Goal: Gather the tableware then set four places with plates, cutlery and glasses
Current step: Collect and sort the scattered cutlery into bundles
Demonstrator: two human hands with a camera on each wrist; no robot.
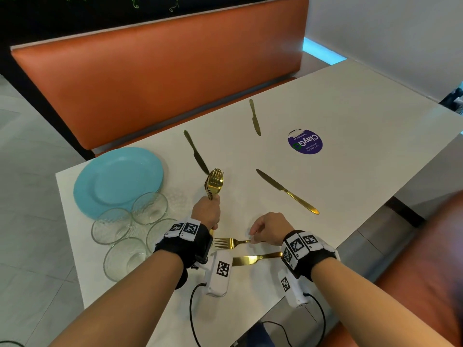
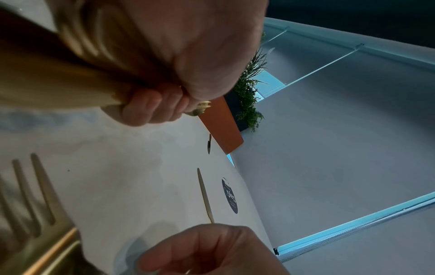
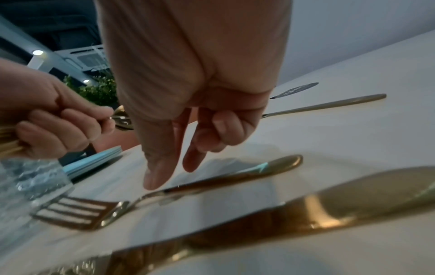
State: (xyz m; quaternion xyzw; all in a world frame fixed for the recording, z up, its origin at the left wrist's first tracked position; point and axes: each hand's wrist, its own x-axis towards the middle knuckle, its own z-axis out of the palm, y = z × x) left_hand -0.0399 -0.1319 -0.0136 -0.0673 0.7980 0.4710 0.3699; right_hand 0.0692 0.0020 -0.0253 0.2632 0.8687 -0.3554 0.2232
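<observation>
Just below the right hand's fingertips (image 3: 150, 178), a polished gold metal fork (image 1: 230, 242) is gleaming on the smooth matt white table (image 1: 350, 116); clear textured glasses (image 1: 149, 207) are glinting beside glossy turquoise plates (image 1: 117, 180).

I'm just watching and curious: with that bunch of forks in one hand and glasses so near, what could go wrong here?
The left hand grips a bunch of forks upright right beside the glasses; a swing could knock one. The glasses stand near the table edge, so a bump might send one off. The right hand hovers over the lying fork, whose flat handle may slip from the fingertips.
</observation>
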